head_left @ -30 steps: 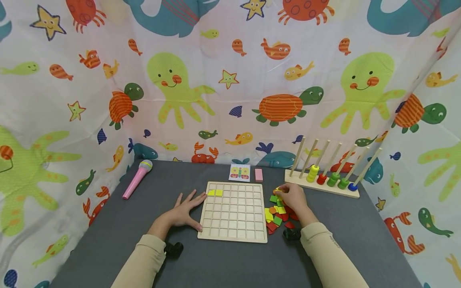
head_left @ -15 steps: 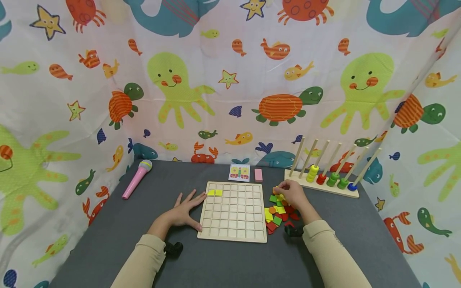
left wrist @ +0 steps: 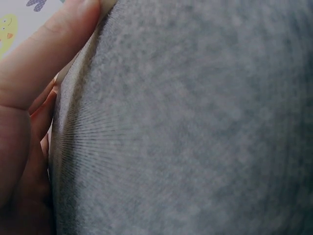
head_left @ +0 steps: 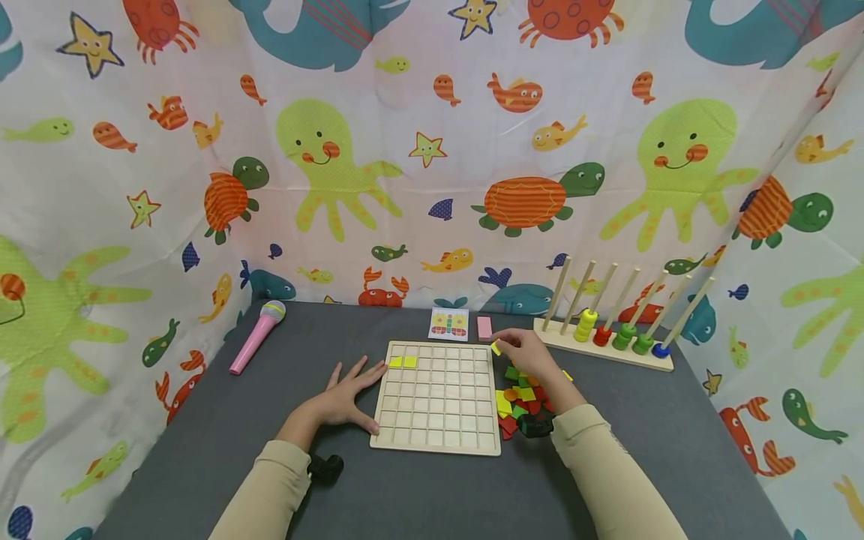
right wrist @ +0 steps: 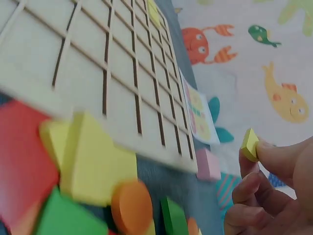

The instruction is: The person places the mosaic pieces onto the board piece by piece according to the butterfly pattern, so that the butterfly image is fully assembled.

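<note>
A wooden grid board (head_left: 437, 409) lies flat on the dark table, with two yellow square tiles (head_left: 409, 362) side by side in its top left cells. My left hand (head_left: 340, 397) is spread out at the board's left edge, thumb and fingertips touching the rim. Between thumb and fingertips, my right hand (head_left: 529, 352) pinches a small yellow tile (right wrist: 250, 145) above the board's top right corner. Under the right wrist sits a loose pile of red, green, yellow and orange pieces (head_left: 503, 403), partly hidden by the arm. The left wrist view shows mostly blurred grey table and a thumb (left wrist: 49, 54).
Behind the board lie a pattern card (head_left: 448, 323) with a butterfly picture and a pink block (head_left: 484, 328). A bead abacus with upright pegs (head_left: 607, 349) stands at the back right. A pink toy microphone (head_left: 258, 337) lies at the left. A printed curtain (head_left: 432, 217) hangs behind.
My right hand has lifted off the pile and moved left toward the board's top right corner, carrying a yellow tile. My left hand stays in place on the board's edge.
</note>
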### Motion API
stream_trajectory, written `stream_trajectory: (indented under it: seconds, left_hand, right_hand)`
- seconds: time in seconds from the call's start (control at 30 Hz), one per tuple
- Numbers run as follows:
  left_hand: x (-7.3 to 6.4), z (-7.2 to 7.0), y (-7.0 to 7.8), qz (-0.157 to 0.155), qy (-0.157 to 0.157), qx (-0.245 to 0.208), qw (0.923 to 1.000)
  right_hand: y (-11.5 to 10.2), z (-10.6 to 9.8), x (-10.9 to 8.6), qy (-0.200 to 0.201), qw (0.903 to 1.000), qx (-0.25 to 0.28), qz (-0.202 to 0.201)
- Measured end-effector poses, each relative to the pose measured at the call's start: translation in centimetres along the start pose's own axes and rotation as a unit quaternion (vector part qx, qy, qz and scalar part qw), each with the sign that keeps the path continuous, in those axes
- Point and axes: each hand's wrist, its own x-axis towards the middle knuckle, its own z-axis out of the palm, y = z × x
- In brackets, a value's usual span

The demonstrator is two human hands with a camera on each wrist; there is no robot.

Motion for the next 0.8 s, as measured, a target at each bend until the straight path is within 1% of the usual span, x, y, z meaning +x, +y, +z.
stream_trajectory:
  seconds: [0.07,0.2,0.3,0.37,0.53,0.57,0.6,0.77,0.8]
  left_hand:
    - [0.0,0.0,0.0,0.0,0.002,-0.001,1.0]
    - [0.0,0.0,0.1,-0.002,0.001,-0.006,1.0]
    - [-0.1,0.0,0.2,-0.001,0.002,-0.01,0.9999]
    - [-0.1,-0.1,0.3,-0.001,0.001,-0.01,1.0]
    - [-0.4,-0.5,1.1,0.016,0.003,-0.017,0.9997]
    - [-0.4,-0.4,0.9,0.03,0.007,-0.019,0.9994]
    - [-0.4,-0.5,1.0,0.034,0.01,-0.02,0.9992]
    - [-0.6,-0.6,1.2,0.023,0.007,-0.004,0.9997]
    - [-0.7,-0.8,1.5,0.01,0.003,-0.001,0.9999]
  right_hand:
    - [-0.4,0.7,0.1,-0.003,0.9999,0.004,-0.01]
    - [-1.3,2.1,0.4,0.008,0.9994,0.021,-0.027]
    - [-1.8,3.0,0.9,0.011,0.9991,0.031,-0.028]
    - [-2.1,3.7,1.3,0.007,0.9991,0.031,-0.029]
    - [-3.1,5.3,1.7,-0.006,0.999,0.016,-0.041]
    - [-3.3,5.6,1.8,-0.008,0.9989,0.015,-0.044]
    - [-3.5,5.9,1.8,-0.01,0.9986,0.015,-0.049]
    - [-4.1,7.6,2.1,-0.027,0.9982,0.031,-0.043]
    - [-4.3,7.9,2.1,-0.029,0.9981,0.033,-0.043]
